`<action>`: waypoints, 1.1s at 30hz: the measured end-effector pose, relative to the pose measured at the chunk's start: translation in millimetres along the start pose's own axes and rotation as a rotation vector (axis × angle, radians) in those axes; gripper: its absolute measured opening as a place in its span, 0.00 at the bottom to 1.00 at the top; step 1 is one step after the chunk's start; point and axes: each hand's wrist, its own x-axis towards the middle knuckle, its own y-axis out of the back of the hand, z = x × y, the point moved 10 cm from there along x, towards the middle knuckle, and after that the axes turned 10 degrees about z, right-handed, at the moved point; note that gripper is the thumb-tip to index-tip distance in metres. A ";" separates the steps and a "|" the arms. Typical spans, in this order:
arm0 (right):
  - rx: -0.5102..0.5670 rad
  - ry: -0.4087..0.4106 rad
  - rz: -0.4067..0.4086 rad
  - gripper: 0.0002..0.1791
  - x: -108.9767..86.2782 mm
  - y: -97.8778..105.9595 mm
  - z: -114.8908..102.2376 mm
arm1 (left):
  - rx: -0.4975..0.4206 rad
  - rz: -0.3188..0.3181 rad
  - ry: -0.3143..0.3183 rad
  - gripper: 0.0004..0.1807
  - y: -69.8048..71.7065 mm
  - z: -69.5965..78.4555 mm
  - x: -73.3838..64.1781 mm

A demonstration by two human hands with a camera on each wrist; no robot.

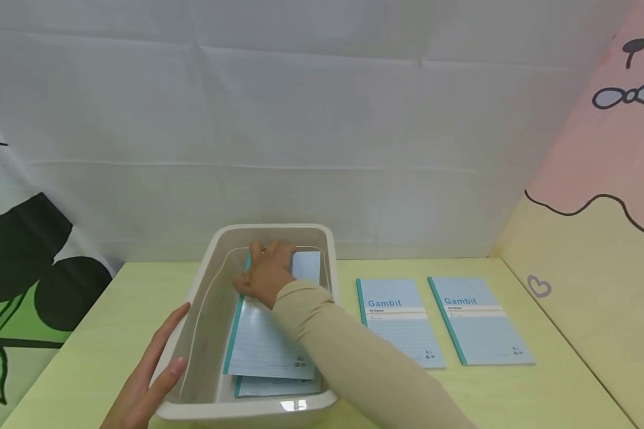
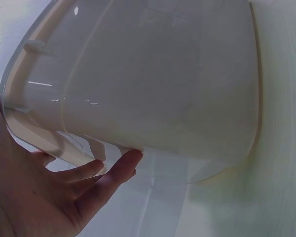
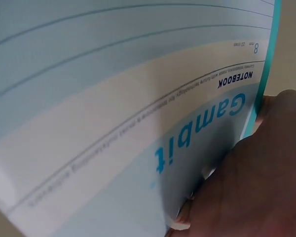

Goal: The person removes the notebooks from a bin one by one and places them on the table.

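A cream plastic bin [image 1: 247, 409] stands on the table. My left hand [image 1: 149, 372] holds the bin's left rim, the thumb over the edge and the other fingers along the outer wall, as the left wrist view shows. My right hand [image 1: 268, 271] is down inside the bin and grips a light blue notebook [image 1: 271, 345] near its top end. The right wrist view shows its cover close up, with the teal spine running beside the hand. Under it in the bin lies another notebook [image 1: 279, 387], mostly hidden.
Two more light blue notebooks lie flat right of the bin, a nearer one [image 1: 397, 316] and a farther one [image 1: 480, 333]. The pale yellow table [image 1: 563, 399] meets a white cloth [image 1: 322, 119] behind and a printed panel [image 1: 595, 268] at right.
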 end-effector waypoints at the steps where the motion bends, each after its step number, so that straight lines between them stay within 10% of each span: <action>1: 0.014 0.001 -0.010 0.31 1.0 0.0 1.4 | -0.002 -0.001 0.010 0.34 -0.5 -0.3 -0.3; 10: -0.078 0.126 0.008 0.26 -1.5 15.7 9.7 | -0.010 -0.001 -0.001 0.34 -2.9 5.9 -3.9; 18: 0.399 -0.085 0.143 0.28 1.4 49.3 58.8 | -0.019 0.004 0.019 0.34 -3.8 0.3 -2.8; 33: 0.555 -0.114 0.049 0.44 -11.9 70.5 105.7 | -0.008 0.020 0.059 0.33 -0.5 -0.1 -2.5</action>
